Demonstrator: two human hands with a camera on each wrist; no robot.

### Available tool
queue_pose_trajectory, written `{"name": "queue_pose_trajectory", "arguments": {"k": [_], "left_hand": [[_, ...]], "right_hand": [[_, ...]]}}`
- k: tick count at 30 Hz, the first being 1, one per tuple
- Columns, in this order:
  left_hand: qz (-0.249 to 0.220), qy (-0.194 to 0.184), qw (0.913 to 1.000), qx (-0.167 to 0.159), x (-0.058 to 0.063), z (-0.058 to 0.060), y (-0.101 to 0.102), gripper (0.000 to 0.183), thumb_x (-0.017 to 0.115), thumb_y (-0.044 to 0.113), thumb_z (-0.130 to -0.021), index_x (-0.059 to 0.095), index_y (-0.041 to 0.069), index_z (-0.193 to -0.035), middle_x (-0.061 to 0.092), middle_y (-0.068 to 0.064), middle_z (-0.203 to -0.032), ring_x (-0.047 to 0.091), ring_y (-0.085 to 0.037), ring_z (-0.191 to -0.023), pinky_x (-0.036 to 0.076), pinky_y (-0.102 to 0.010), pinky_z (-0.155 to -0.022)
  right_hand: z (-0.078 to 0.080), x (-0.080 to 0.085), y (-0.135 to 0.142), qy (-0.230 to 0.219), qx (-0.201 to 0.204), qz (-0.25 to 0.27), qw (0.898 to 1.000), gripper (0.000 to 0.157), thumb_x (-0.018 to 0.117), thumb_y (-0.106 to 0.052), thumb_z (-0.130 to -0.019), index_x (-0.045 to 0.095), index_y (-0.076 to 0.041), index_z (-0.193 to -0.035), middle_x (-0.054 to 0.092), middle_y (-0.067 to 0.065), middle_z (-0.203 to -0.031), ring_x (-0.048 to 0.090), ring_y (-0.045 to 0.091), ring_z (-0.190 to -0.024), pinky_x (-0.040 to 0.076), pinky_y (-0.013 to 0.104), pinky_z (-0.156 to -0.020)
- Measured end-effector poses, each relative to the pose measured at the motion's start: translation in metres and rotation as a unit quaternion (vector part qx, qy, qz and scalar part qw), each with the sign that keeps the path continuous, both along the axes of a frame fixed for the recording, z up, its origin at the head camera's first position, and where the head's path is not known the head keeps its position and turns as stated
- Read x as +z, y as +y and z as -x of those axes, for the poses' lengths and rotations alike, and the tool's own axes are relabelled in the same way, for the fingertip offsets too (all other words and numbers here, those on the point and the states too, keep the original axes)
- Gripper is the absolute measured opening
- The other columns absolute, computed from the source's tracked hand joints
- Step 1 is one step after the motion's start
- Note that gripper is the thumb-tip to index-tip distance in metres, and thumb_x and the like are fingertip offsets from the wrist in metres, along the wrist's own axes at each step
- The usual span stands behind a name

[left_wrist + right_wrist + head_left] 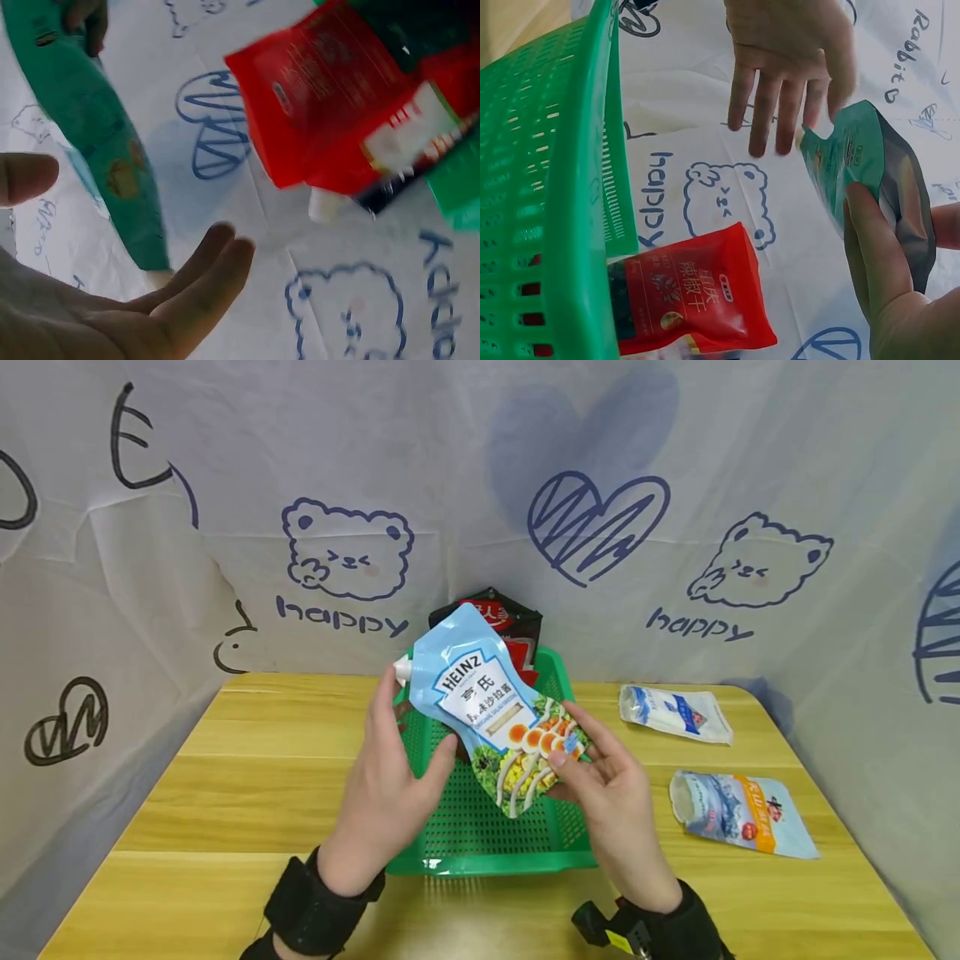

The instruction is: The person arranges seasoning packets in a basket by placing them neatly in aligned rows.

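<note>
Holds a light-blue HEINZ pouch [486,702] between the hands, pinched low by the right hand [618,806].
Has the left hand [392,793] spread, uncurled, at the white cap [403,670], probably to steady that end; also reads 亨氏, with a green basket [491,863] beneath the hands and “happy” on the cloth [465,460] beyond.

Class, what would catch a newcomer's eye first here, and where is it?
The light-blue Heinz salad dressing pouch stands out first, its wide end held in the right hand over the green basket. Up behind it, a hatched heart drawing marks the pale cloth.
</note>
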State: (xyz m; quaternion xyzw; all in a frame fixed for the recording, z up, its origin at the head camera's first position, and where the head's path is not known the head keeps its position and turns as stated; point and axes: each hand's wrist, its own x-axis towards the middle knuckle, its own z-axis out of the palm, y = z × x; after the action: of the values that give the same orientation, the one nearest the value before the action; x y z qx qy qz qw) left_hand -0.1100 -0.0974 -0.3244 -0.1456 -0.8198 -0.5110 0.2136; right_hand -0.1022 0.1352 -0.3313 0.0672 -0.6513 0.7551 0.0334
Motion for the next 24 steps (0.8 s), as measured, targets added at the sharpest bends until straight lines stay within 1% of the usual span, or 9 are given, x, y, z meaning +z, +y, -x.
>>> {"name": "queue_pose_trajectory", "arguments": {"k": [2, 4, 9, 12, 16, 18, 20, 22, 24], "left_hand": [[-0.022, -0.045, 0.9985, -0.020, 0.003, -0.003, 0.001, 0.098, 0.069, 0.014, -0.098, -0.001, 0.010, -0.166, 0.026, -0.015, -0.166, 0.048, -0.033, -0.138, 0.042, -0.054, -0.113], [-0.045, -0.064, 0.9960, -0.042, 0.005, -0.004, 0.001, 0.096, 0.068, 0.013, -0.099, -0.001, 0.012, -0.166, 0.035, -0.013, -0.161, 0.054, -0.031, -0.132, 0.046, -0.053, -0.109], [-0.100, -0.104, 0.9833, -0.111, 0.005, -0.006, 0.005, 0.077, 0.065, 0.014, -0.102, 0.014, 0.012, -0.160, 0.053, -0.012, -0.143, 0.064, -0.028, -0.117, 0.054, -0.049, -0.099], [-0.154, -0.127, 0.9678, -0.153, 0.002, -0.005, 0.010, 0.074, 0.063, 0.011, -0.103, 0.014, 0.011, -0.157, 0.053, -0.018, -0.143, 0.066, -0.033, -0.116, 0.058, -0.046, -0.095], [-0.225, -0.137, 0.9442, -0.198, -0.001, -0.004, 0.014, 0.073, 0.058, 0.002, -0.104, 0.007, 0.009, -0.157, 0.051, -0.028, -0.145, 0.070, -0.035, -0.112, 0.062, -0.038, -0.085], [-0.246, -0.141, 0.9364, -0.207, -0.001, -0.003, 0.013, 0.071, 0.055, -0.001, -0.104, 0.006, 0.008, -0.155, 0.050, -0.031, -0.146, 0.073, -0.029, -0.106, 0.063, -0.034, -0.080], [-0.255, -0.143, 0.9332, -0.208, -0.001, -0.004, 0.013, 0.068, 0.053, -0.003, -0.105, 0.006, 0.006, -0.153, 0.049, -0.031, -0.146, 0.075, -0.023, -0.098, 0.062, -0.030, -0.072], [-0.258, -0.143, 0.9329, -0.206, -0.001, -0.004, 0.012, 0.068, 0.052, -0.005, -0.104, 0.006, 0.006, -0.153, 0.049, -0.031, -0.147, 0.075, -0.021, -0.098, 0.063, -0.030, -0.072], [-0.260, -0.143, 0.9324, -0.206, 0.000, -0.004, 0.011, 0.068, 0.051, -0.008, -0.103, 0.006, 0.006, -0.153, 0.048, -0.031, -0.147, 0.074, -0.025, -0.104, 0.063, -0.031, -0.075]], "right_hand": [[-0.001, -0.001, -0.001, 0.004, -0.002, 0.001, 1.000, 0.059, 0.063, 0.000, -0.102, 0.045, -0.011, -0.157, 0.068, 0.010, -0.125, 0.073, 0.016, -0.091, 0.064, 0.032, -0.074], [-0.002, -0.001, -0.003, 0.009, -0.004, 0.002, 1.000, 0.059, 0.062, 0.001, -0.102, 0.045, -0.011, -0.156, 0.067, 0.011, -0.126, 0.073, 0.016, -0.091, 0.064, 0.032, -0.074], [-0.005, -0.002, -0.006, 0.022, -0.001, 0.000, 1.000, 0.058, 0.062, 0.002, -0.101, 0.046, -0.008, -0.155, 0.068, 0.010, -0.126, 0.073, 0.016, -0.090, 0.064, 0.032, -0.073], [-0.005, -0.003, -0.008, 0.025, 0.001, 0.001, 1.000, 0.057, 0.062, 0.002, -0.101, 0.046, -0.007, -0.155, 0.069, 0.010, -0.124, 0.072, 0.015, -0.088, 0.064, 0.031, -0.073], [-0.005, -0.004, -0.011, 0.026, 0.012, 0.002, 1.000, 0.057, 0.061, 0.003, -0.102, 0.045, -0.006, -0.155, 0.066, 0.014, -0.127, 0.074, 0.016, -0.091, 0.064, 0.032, -0.075], [-0.004, -0.005, -0.012, 0.030, 0.024, -0.002, 0.999, 0.057, 0.061, 0.003, -0.101, 0.044, -0.004, -0.156, 0.064, 0.019, -0.128, 0.074, 0.017, -0.094, 0.064, 0.033, -0.077], [-0.003, -0.007, -0.012, 0.034, 0.036, -0.006, 0.999, 0.059, 0.061, 0.004, -0.101, 0.042, -0.003, -0.156, 0.062, 0.022, -0.130, 0.074, 0.018, -0.097, 0.064, 0.034, -0.080], [-0.002, -0.008, -0.011, 0.037, 0.045, -0.013, 0.998, 0.060, 0.062, 0.004, -0.101, 0.041, -0.003, -0.157, 0.061, 0.024, -0.132, 0.074, 0.018, -0.099, 0.063, 0.034, -0.082], [-0.001, -0.009, -0.010, 0.038, 0.051, -0.022, 0.998, 0.062, 0.063, 0.005, -0.100, 0.041, -0.004, -0.157, 0.060, 0.024, -0.134, 0.072, 0.017, -0.101, 0.063, 0.033, -0.083]]}}
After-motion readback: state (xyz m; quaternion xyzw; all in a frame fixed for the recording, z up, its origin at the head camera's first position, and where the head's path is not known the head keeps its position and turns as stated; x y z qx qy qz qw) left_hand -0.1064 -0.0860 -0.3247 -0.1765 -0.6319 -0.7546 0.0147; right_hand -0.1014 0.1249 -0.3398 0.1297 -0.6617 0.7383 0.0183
